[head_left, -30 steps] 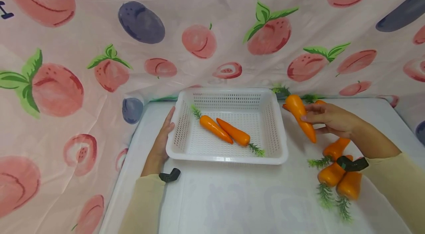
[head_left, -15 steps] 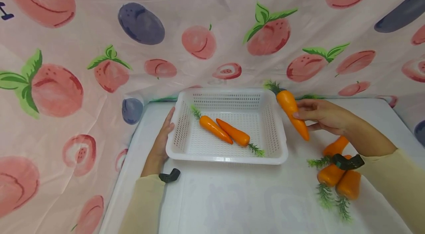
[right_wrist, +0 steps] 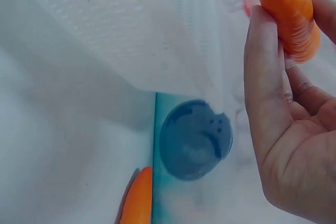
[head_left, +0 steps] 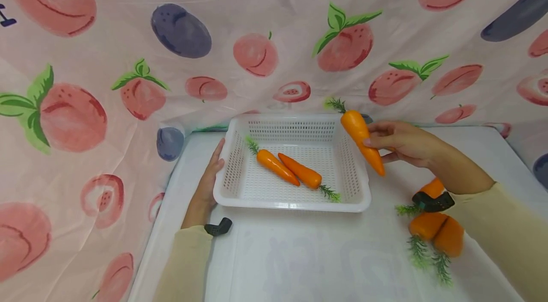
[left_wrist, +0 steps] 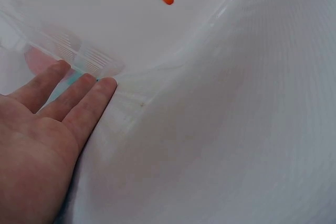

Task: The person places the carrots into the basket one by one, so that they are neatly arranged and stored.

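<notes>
Pale pink cloth printed with red peaches, green leaves and dark blue ovals, upright behind a white desk

I see the right hand bring its carrot leftward, from beside the white basket to its right rim.

Soft, even light overall, wrist views dimmer and hazier

White table under a basket and loose carrots

The perforated basket stands near the table's far edge. To its right, three carrots lie in a cluster, and another carrot lies beside that edge.
</notes>
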Demonstrator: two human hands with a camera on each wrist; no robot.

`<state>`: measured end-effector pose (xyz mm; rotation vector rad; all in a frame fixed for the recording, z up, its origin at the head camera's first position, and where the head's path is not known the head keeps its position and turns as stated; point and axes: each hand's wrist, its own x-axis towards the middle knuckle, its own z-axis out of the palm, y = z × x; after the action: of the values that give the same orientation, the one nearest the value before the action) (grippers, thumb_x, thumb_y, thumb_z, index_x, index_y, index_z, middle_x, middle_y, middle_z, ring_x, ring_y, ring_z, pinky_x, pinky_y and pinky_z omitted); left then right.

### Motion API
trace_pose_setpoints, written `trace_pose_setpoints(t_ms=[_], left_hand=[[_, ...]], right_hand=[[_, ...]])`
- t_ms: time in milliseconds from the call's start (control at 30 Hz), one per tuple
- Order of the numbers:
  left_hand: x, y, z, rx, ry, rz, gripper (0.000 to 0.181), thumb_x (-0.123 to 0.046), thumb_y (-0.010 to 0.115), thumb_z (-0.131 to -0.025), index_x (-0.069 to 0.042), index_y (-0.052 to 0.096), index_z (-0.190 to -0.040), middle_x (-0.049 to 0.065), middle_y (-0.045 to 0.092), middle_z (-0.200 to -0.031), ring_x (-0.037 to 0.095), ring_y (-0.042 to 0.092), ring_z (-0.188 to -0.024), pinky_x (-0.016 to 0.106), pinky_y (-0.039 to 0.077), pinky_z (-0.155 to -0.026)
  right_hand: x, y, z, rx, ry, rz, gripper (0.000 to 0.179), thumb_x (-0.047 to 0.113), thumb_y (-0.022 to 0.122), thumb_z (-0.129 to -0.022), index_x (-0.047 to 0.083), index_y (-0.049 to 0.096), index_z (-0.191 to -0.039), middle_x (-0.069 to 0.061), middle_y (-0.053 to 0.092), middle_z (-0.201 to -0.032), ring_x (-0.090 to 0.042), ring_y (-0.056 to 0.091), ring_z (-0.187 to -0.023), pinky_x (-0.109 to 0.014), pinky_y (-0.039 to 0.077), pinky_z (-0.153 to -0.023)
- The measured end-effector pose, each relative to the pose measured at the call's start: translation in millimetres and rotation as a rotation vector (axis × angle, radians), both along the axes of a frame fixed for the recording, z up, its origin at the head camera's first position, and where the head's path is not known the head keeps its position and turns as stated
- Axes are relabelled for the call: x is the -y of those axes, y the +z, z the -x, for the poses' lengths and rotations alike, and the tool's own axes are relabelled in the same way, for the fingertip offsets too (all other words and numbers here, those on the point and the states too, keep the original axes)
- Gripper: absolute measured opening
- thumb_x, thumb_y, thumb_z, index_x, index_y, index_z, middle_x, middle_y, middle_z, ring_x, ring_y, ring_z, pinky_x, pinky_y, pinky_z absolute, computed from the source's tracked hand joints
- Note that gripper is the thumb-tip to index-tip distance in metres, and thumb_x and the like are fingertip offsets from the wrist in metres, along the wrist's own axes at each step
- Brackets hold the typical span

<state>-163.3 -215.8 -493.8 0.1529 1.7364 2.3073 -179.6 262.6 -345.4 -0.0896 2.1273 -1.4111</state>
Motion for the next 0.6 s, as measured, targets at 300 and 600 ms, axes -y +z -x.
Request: trace_pose_setpoints(t_ms=[300,600], left_hand=[[0.8,1.0,-0.8,0.007,-0.006,-0.009,0.064,-0.029,0.038,-0.104,-0.044,0.015,-0.162,-0.011,0.018,-0.171,0.025,0.024,-0.156,0.035,0.039,-0.112],[1.2,-0.3,0.5,0.007,-0.01,-0.011,0.064,-0.028,0.038,-0.104,-0.044,0.016,-0.162,-0.01,0.018,-0.171,0.026,0.025,-0.155,0.035,0.04,-0.111]], right_hand=[[22.1,1.3,3.1,-0.004,-0.007,0.022,0.058,0.033,0.068,-0.098,0.001,0.045,-0.14,-0.008,0.064,-0.117,-0.027,0.065,-0.103,-0.044,0.059,-0.089],[36.9,8.3,3.2,0.01,0.002,0.034,0.057,0.032,0.067,-0.098,0.002,0.045,-0.14,-0.009,0.063,-0.117,-0.027,0.064,-0.105,-0.043,0.059,-0.09]])
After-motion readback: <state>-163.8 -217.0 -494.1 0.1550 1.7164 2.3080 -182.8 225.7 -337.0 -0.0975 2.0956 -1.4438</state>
